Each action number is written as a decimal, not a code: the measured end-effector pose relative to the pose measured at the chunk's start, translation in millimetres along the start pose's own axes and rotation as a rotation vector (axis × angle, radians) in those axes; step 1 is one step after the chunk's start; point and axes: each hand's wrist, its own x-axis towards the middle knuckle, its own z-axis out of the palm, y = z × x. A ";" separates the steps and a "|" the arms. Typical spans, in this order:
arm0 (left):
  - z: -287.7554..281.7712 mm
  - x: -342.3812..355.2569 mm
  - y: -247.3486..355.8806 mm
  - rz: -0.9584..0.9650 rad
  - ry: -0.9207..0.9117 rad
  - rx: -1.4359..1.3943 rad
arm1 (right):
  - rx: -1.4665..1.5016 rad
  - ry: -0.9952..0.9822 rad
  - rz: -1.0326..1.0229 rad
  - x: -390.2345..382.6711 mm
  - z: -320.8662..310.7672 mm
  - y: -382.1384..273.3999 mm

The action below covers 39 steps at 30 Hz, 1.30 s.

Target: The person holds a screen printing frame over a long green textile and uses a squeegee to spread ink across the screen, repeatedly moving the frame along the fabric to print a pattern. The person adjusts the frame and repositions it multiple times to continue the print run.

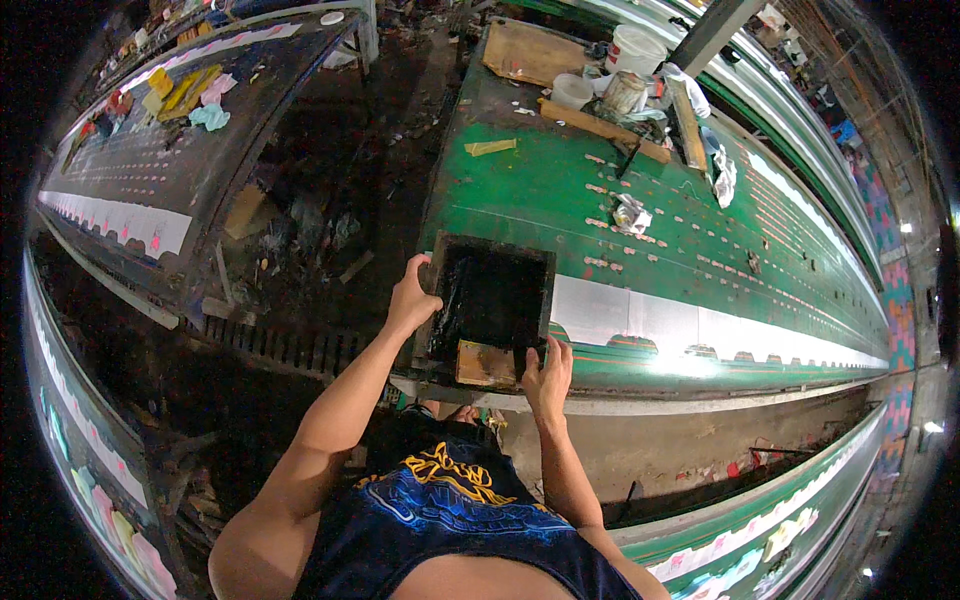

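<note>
My left hand (413, 298) grips the left edge of a dark, stained rectangular frame (497, 249) near the end of the long green table (500, 190). My right hand (545, 380) has its fingers curled on the frame's lower right side. A tan block or board (485, 363) lies along the frame's near end; the rest of its inside is dark and glossy. Just right of the frame, a white strip (650, 310) with small scalloped shapes runs along the near side of the table.
Wooden boards (530, 55), a white bucket (635, 48), tubs and rags sit at the far end. A crumpled wad (631, 214) lies mid-table. Another long table (120, 175) with coloured scraps stands left across a littered gap. More green tables run at right and below, with a post at top right.
</note>
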 end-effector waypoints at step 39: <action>-108.9 -69.3 -31.1 -0.022 0.270 -0.269 | 0.448 -0.305 0.046 -34.9 33.8 -45.6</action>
